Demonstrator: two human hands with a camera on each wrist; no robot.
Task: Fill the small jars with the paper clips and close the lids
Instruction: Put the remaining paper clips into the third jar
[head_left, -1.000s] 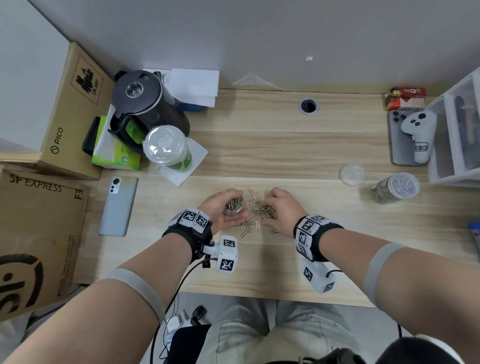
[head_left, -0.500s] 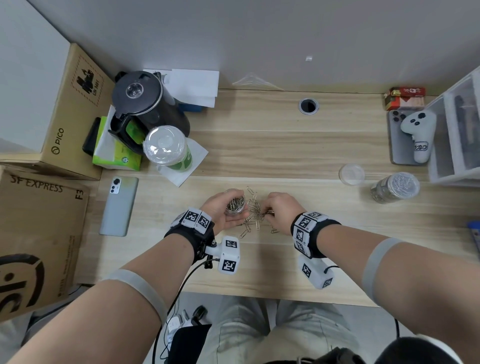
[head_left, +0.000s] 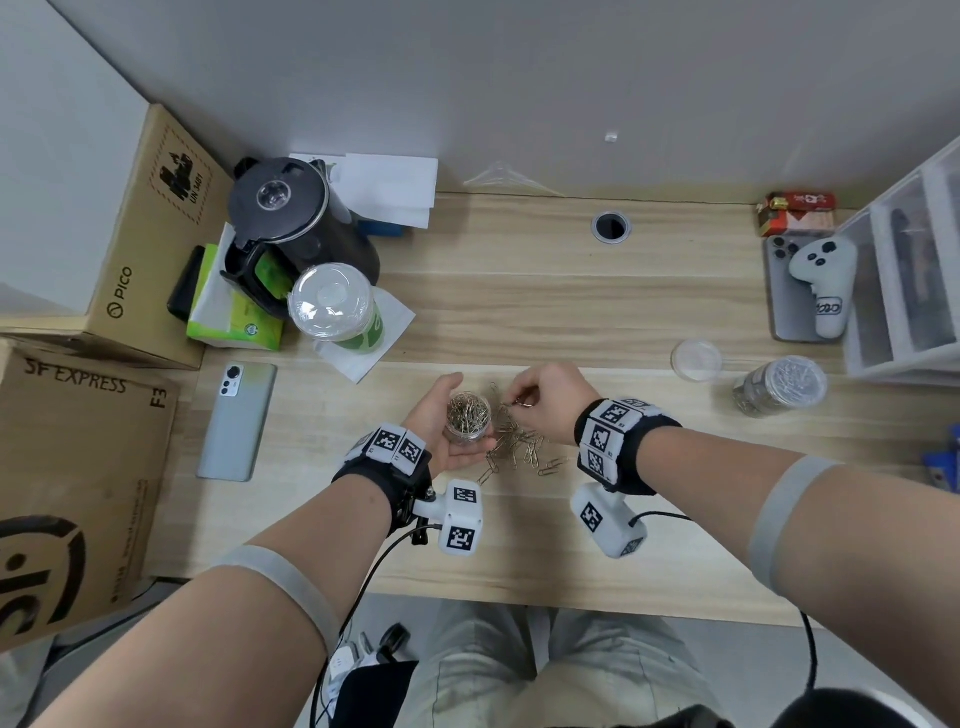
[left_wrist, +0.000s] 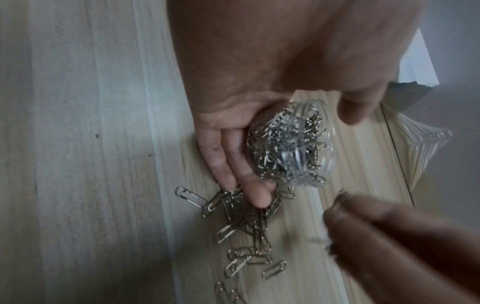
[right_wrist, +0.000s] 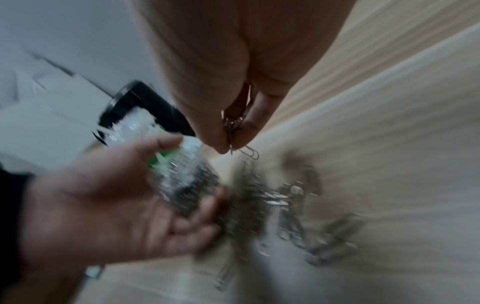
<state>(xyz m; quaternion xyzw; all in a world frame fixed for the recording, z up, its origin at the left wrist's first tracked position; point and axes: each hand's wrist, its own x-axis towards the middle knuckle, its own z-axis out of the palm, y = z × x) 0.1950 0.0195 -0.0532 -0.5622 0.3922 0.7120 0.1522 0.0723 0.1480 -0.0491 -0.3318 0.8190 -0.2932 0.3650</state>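
Nearest me on the surface (head_left: 519, 561) lie the loose clips (head_left: 524, 449), a scattered heap just right of my left hand (head_left: 441, 415) and below my right hand (head_left: 550, 402). My left hand cradles the open jar (head_left: 469, 415), fingers and thumb curled round its clear wall; it is already well filled with clips and stands roughly upright in my palm. In the left wrist view the fingertips (left_wrist: 259, 197) of that hand reach down among the heap. My right hand, just right of the jar's mouth, pinches a few clips (right_wrist: 240, 135) between thumb and fingertips; the right wrist view is blurred, so I think it is two or three, hanging down from the pinch. Farther right, well apart from my hands, a second jar (head_left: 782, 387) lies filled with its lid on, and a loose lid (head_left: 696, 359) rests just left of it. On the far left stand a cup (head_left: 337, 309) and a kettle (head_left: 296, 218).
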